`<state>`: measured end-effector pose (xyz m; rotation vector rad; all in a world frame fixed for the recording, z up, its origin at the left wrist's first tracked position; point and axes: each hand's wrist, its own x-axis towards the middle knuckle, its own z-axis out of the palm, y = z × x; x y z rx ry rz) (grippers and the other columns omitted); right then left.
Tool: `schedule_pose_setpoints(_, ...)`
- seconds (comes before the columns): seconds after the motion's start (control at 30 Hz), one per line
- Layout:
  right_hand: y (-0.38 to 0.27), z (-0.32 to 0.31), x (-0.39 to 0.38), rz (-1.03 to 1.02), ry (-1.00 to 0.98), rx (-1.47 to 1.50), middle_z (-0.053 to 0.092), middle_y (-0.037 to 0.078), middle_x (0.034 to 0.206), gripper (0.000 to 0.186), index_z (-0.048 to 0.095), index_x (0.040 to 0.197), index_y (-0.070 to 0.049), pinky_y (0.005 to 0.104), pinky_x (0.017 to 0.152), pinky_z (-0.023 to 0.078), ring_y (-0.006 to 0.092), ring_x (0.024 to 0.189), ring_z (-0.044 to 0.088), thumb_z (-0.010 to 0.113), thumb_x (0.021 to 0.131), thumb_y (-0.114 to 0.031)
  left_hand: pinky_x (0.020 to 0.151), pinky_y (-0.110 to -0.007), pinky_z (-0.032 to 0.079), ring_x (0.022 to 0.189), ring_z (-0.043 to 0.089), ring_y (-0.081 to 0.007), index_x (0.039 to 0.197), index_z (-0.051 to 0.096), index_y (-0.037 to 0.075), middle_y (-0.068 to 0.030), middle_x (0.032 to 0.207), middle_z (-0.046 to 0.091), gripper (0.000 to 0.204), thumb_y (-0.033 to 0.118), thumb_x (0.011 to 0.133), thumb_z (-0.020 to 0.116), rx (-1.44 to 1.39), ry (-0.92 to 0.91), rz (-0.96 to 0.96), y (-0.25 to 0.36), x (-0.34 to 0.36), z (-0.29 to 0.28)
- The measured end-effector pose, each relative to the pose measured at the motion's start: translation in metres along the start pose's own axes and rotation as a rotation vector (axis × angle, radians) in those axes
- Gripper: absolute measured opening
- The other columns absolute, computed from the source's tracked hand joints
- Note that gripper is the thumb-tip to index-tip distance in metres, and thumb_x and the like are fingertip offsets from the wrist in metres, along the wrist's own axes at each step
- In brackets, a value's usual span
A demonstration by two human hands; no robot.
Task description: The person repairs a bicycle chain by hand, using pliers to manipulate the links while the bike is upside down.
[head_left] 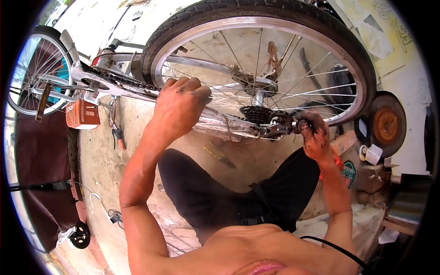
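A bicycle lies across in front of me, its rear wheel (366,68) upright beyond my hands. My left hand (181,105) is closed where the greasy bicycle chain (133,88) runs along the silver frame; its fingertips are hidden behind the frame. To the right, my right hand (314,133) has blackened fingers curled together against the outer end of the rear derailleur (279,126). The dark sprocket cassette (256,114) sits between the two hands, at the wheel hub (260,97). Exactly which part the right fingertips pinch is hard to see.
The front wheel (34,75) stands at the far left, near an orange perforated box (82,113). A screwdriver-like tool (120,139) lies on the floor. At right are a round dark disc with a rusty centre (386,124) and a brick (343,143). My black-trousered legs (197,192) are spread below.
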<state>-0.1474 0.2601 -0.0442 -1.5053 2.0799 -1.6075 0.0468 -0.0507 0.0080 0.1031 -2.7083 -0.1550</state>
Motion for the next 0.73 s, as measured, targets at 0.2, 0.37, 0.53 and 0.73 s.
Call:
schedule_pose_setpoints(0.2, 0.034, 0.015, -0.019, 0.124, 0.35, 0.202, 0.063, 0.005, 0.092, 0.015, 0.06, 0.108, 0.0, 0.0283, 0.076, 0.05, 0.0128, 0.081, 0.06, 0.051, 0.104, -0.011, 0.083, -0.041, 0.047, 0.087, 0.063, -0.0303, 0.094, 0.072, 0.008, -0.0074, 0.087, 0.064, 0.012, 0.015, 0.084, 0.07, 0.058, -0.155, -0.061, -0.001, 0.006, -0.004)
schedule_pose_setpoints(0.37, 0.052, 0.015, -0.035, 0.166, 0.396, 0.176, 0.063, 0.006, 0.094, 0.016, 0.061, 0.109, 0.0, 0.0289, 0.077, 0.051, 0.0139, 0.082, 0.061, 0.052, 0.103, -0.012, 0.087, -0.04, 0.046, 0.091, 0.062, -0.0304, 0.095, 0.073, 0.007, -0.0077, 0.091, 0.065, 0.013, 0.013, 0.084, 0.069, 0.021, -0.22, -0.07, -0.001, 0.005, -0.011)
schedule_pose_setpoints(0.53, 0.062, 0.006, -0.044, 0.124, 0.344, 0.023, 0.066, 0.008, 0.096, 0.017, 0.062, 0.106, 0.002, 0.0306, 0.078, 0.051, 0.0168, 0.082, 0.063, 0.054, 0.102, -0.013, 0.093, -0.04, 0.044, 0.097, 0.06, -0.0267, 0.101, 0.072, 0.008, -0.0046, 0.097, 0.066, 0.025, 0.01, 0.077, 0.072, 0.029, -0.259, 0.023, 0.001, 0.0, -0.02)
schedule_pose_setpoints(0.73, 0.065, 0.005, -0.051, 0.185, 0.268, -0.033, 0.068, 0.009, 0.099, 0.018, 0.064, 0.112, 0.0, 0.0331, 0.084, 0.052, 0.0244, 0.088, 0.067, 0.057, 0.1, -0.012, 0.103, -0.044, 0.039, 0.107, 0.059, -0.0226, 0.118, 0.068, 0.013, -0.0029, 0.104, 0.066, 0.043, 0.019, 0.076, 0.076, 0.09, -0.259, -0.004, 0.001, -0.005, -0.016)
